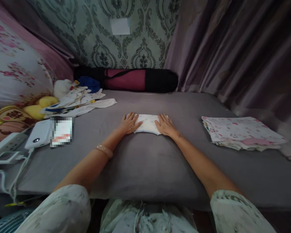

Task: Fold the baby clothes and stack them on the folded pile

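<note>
A small white cloth garment (149,123) with a pale blue lower edge lies flat on the grey bed sheet (145,161) in front of me. Its exact kind is hard to tell. My left hand (131,123) rests palm down on its left end, fingers stretched and slightly spread. On the right end lies my right hand (165,125), also flat with the fingers extended. Both palms press the cloth against the bed, and its two ends are partly hidden beneath them. A bangle circles my left wrist.
Folded printed cloths (242,131) are stacked at the right. On the left are a loose clothes pile (80,98), a white power bank (40,132) with cables, a power strip (8,145) and plush toys (45,103). A black and maroon long bag (126,79) lies along the wall.
</note>
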A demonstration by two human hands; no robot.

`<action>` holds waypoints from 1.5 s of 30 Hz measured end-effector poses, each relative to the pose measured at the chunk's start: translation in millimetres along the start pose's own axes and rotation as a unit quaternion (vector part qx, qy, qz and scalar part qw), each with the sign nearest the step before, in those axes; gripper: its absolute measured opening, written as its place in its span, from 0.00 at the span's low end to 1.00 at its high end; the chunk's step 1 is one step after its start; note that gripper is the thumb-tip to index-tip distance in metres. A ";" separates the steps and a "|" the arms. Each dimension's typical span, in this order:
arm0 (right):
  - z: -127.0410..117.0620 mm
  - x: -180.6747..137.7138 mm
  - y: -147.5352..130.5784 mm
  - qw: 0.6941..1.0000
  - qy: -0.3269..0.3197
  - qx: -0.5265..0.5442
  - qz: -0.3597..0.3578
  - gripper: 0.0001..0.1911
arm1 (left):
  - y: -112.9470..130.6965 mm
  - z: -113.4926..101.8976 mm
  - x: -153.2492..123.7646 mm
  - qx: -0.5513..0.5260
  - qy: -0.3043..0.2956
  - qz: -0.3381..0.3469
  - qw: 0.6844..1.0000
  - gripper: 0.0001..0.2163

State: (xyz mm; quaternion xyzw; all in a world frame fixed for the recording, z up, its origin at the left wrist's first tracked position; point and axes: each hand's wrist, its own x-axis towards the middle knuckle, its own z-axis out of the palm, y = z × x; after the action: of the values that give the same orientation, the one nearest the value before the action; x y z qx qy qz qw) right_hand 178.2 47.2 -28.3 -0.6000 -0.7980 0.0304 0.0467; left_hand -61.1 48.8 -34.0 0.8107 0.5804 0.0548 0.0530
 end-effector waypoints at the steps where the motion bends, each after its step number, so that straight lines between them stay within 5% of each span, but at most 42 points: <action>1: 2.8 0.4 1.8 1.000 -0.004 0.004 0.002 0.34 | -1.4 2.7 0.1 -0.008 -0.001 -0.004 1.000 0.33; 11: 2.7 3.3 5.0 0.999 -0.022 0.026 -0.002 0.35 | -4.5 -0.3 3.4 -0.045 -0.026 -0.012 0.999 0.34; 17: -0.1 -5.4 14.9 1.000 0.019 0.006 -0.003 0.36 | -13.1 -3.6 -8.4 -0.038 0.009 -0.016 0.999 0.31; 27: 5.2 -6.3 18.0 1.000 -0.020 -0.001 0.014 0.37 | -19.8 6.4 -10.7 -0.050 0.020 -0.022 0.998 0.29; 35: -15.3 -1.4 -16.4 0.998 0.012 -0.021 -0.050 0.32 | -21.0 0.1 -16.7 -0.097 0.071 -0.010 0.993 0.24; 45: 9.4 7.2 -34.7 0.996 -0.001 0.053 -0.070 0.32 | -24.3 5.3 -16.1 -0.113 0.061 -0.008 0.992 0.24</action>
State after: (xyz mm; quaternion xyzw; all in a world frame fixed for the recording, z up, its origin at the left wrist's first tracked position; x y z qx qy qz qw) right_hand 142.0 44.6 -33.8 -0.5391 -0.8356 0.0698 0.0795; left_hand -88.2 41.2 -43.3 0.7903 0.5788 0.1690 0.1087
